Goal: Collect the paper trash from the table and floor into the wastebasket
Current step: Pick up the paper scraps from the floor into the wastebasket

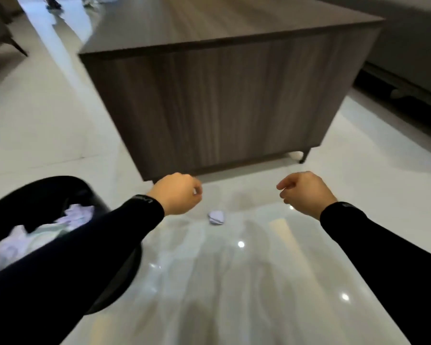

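Head view: pickup from the glossy white floor (234, 282)

Near the dark wood-grain table (209, 100), the round black wastebasket (47, 181) holds crumpled sheets. Left hand (177, 194) is curled, contents unclear. Right hand (306, 192) is loosely curled and empty. Between them lies the small white crumpled paper ball (217, 217): probably light and soft, easily pinched across its folds.

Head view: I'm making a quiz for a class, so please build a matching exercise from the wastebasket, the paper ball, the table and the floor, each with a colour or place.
Things:
1 wastebasket
2 paper ball
3 table
4 floor

Descriptions:
A brown wood grain
B black, with paper inside
C pale and glossy
D lies on the floor in front of the table

Pairs: 1-B, 2-D, 3-A, 4-C
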The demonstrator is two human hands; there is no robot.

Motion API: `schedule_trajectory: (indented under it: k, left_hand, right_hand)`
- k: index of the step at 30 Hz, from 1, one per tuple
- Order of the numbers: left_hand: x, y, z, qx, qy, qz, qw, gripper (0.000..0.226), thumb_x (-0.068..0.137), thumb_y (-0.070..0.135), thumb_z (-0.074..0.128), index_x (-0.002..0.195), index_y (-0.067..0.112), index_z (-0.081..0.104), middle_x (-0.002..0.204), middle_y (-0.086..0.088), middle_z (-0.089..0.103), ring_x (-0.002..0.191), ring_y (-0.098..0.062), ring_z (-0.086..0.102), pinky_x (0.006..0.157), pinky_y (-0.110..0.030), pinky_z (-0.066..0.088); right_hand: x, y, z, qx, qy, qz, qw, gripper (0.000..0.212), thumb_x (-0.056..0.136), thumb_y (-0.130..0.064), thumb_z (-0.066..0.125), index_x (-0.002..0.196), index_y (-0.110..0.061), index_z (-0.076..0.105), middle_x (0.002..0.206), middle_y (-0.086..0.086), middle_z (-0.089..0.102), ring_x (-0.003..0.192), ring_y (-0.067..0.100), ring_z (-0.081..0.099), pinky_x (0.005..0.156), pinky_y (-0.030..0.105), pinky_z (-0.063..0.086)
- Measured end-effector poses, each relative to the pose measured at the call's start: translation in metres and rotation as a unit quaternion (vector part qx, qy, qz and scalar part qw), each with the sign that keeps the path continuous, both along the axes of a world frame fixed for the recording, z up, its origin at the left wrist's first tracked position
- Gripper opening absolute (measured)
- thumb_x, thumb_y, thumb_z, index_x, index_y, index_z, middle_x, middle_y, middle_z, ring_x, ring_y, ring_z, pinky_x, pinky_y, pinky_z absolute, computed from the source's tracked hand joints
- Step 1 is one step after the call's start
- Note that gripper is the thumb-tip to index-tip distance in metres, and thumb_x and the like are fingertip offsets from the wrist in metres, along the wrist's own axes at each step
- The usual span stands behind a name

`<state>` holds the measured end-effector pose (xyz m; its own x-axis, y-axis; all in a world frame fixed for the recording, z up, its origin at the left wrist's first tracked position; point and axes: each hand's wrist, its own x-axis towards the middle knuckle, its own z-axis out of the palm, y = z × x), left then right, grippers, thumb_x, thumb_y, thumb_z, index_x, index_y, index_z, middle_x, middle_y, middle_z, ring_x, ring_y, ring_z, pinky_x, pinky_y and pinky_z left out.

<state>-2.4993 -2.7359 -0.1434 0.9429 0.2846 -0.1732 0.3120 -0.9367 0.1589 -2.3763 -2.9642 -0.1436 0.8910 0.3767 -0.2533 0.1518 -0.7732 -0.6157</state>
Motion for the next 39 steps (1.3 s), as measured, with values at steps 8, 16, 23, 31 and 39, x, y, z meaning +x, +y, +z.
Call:
schedule_trajectory:
  k: [8,16,23,31,39]
  left_hand:
    - [0.049,-0.019,-0.145,-0.062,0.118,0.052,0.99,0.06,0.089,0.015,0.046,0.145,0.024,0.025,0.156,-0.016,0.015,0.135,-0.035,0.034,0.11,-0.035,0.028]
    - [0.054,-0.051,-0.198,-0.098,0.004,0.011,0.995,0.015,0.086,0.012,0.059,0.097,0.008,0.068,0.097,-0.014,0.068,0.092,-0.034,0.063,0.076,-0.031,0.043]
    - [0.084,-0.111,-0.178,-0.157,-0.038,-0.094,0.982,0.012,0.085,0.025,0.059,0.09,0.021,0.069,0.092,0.001,0.074,0.089,-0.019,0.064,0.065,-0.019,0.032]
    - [0.076,-0.075,-0.126,-0.226,-0.027,-0.031,0.973,0.012,0.085,0.029,0.059,0.083,0.019,0.065,0.081,0.007,0.066,0.075,-0.011,0.058,0.058,-0.017,0.041]
    - [-0.022,0.07,0.02,-0.088,-0.126,0.085,0.985,0.015,0.087,0.029,0.057,0.092,0.022,0.068,0.087,0.001,0.073,0.088,-0.02,0.063,0.079,-0.031,0.049]
  right_hand:
    - [0.034,-0.103,-0.092,-0.011,0.035,-0.17,0.985,0.029,0.083,-0.002,0.046,0.091,-0.017,0.07,0.105,0.013,0.07,0.096,0.03,0.066,0.088,0.039,0.054]
    - [0.033,-0.152,-0.155,-0.05,0.004,-0.255,0.966,0.046,0.081,0.0,0.046,0.121,-0.017,0.06,0.132,0.002,0.055,0.114,0.022,0.056,0.085,0.021,0.04]
    - [0.066,-0.136,-0.208,-0.202,0.018,-0.136,0.97,0.044,0.092,-0.018,0.043,0.136,-0.015,0.045,0.151,0.011,0.027,0.13,0.036,0.031,0.102,0.04,0.037]
    - [0.044,-0.067,-0.166,-0.02,-0.015,-0.177,0.984,0.021,0.084,-0.008,0.057,0.1,-0.007,0.072,0.103,0.014,0.072,0.1,0.03,0.065,0.09,0.03,0.049]
    - [-0.048,0.184,-0.013,0.252,-0.005,0.097,0.963,0.017,0.078,-0.016,0.066,0.094,-0.014,0.073,0.081,-0.008,0.061,0.066,-0.004,0.054,0.056,-0.008,0.035]
